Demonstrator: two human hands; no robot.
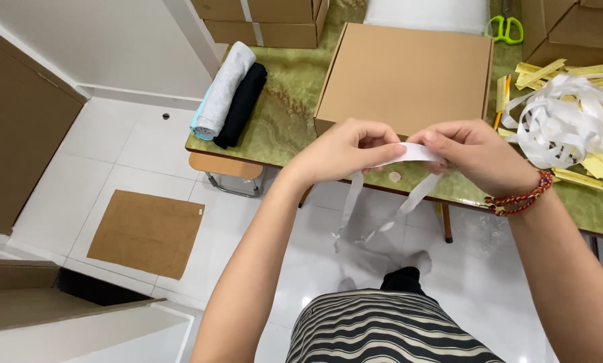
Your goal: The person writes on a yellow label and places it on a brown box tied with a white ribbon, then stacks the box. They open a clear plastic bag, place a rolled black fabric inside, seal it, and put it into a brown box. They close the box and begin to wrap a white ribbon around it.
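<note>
My left hand (345, 149) and my right hand (473, 153) pinch the two ends of a short white paper strip (414, 153) in front of a closed brown cardboard box (409, 70) on a green marbled table (288, 101). Two thin white strips (382, 215) hang down from my fingers toward the floor. A red braided bracelet (524, 195) is on my right wrist.
A heap of white strips (567, 117) and yellow paper strips (594, 165) lies at the table's right. Rolled grey and black cloths (233, 94) sit at its left end. Green-handled scissors (504, 28) and more cardboard boxes (264, 20) are at the back. A flat cardboard sheet (146, 232) lies on the white tile floor.
</note>
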